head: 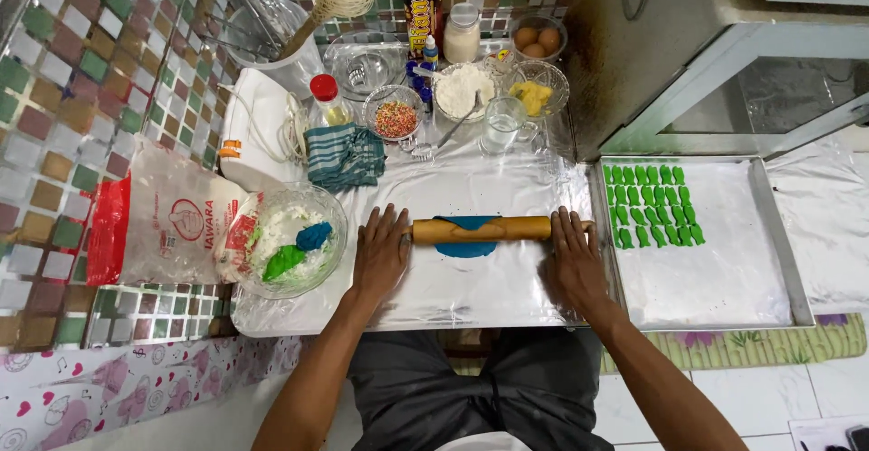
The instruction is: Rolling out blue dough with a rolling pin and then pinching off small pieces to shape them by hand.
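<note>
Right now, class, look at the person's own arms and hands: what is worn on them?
Nothing shows on them. Both forearms are bare, no sleeves in view. The left hand and right hand wear no gloves, and I see no rings, watch or bracelets.

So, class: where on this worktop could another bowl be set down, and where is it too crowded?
Free: foil in front of the rolling pin, and the tray right of the green pieces. Crowded: the back row around the flour bowl.
</note>
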